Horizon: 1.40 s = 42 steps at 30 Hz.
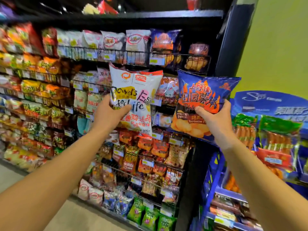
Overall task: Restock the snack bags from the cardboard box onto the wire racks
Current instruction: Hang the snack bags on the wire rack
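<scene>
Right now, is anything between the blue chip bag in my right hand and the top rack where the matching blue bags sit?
Nothing visible blocks it. The blue chip bag, gripped by the right hand, hangs in open air below the top wire rack, where matching blue bags stand. The white bag sits off to the left.

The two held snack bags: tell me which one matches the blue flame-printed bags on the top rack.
The blue bag gripped by the right hand: it carries the same orange flame print. The white bag in the left hand matches the white ones there.
</scene>
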### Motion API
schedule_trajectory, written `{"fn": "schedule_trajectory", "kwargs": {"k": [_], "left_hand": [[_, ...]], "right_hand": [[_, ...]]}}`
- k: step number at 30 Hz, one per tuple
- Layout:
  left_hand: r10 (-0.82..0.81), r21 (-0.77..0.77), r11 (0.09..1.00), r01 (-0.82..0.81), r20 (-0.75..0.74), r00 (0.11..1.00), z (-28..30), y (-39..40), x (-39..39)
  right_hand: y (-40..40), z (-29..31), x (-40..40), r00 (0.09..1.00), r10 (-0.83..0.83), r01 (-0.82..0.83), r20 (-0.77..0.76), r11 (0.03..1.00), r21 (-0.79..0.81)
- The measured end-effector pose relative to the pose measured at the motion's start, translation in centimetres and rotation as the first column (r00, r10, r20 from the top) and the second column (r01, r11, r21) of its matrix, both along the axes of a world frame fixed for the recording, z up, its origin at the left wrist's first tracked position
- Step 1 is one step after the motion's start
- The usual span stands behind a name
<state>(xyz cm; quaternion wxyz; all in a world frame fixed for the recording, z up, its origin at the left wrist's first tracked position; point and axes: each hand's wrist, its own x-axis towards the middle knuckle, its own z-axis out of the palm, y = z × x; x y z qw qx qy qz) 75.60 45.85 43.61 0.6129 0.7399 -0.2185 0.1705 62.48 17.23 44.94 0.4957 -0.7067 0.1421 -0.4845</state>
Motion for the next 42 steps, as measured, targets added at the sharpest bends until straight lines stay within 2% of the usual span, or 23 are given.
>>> {"fn": "schedule_trajectory", "kwargs": {"k": [4,15,27,34,37,42], "left_hand": [[0.022,-0.038,0.999,-0.02,0.04,0.999,3.0,-3.0,6.0],[-0.037,-0.125,0.99,0.062,0.193,0.98,12.3,-14.0,20.7],[-0.105,-0.204,0.965,0.166,0.278,0.955,17.0,-20.2,31.8],[-0.129,-0.207,0.957,0.203,0.324,0.937,18.8,-22.1,35.7],[-0.119,-0.234,0.951,0.202,0.328,0.937,19.5,-22.9,36.1],[-0.111,-0.238,0.95,0.204,0.353,0.929,20.5,-24.0,35.7]], "right_hand": [[-2.5,4.3,5.5,0.996,-0.051,0.055,0.077,0.997,-0.05],[-10.1,15.7,17.1,0.956,-0.18,0.225,0.231,0.957,-0.185],[-11.6,22.3,25.1,0.908,-0.247,0.356,0.339,0.88,-0.313],[-12.6,25.0,27.2,0.838,-0.299,0.448,0.456,0.855,-0.261],[-13.4,25.8,27.8,0.827,-0.271,0.446,0.492,0.849,-0.282],[-15.6,26.6,28.8,0.847,-0.298,0.471,0.441,0.804,-0.362]]}}
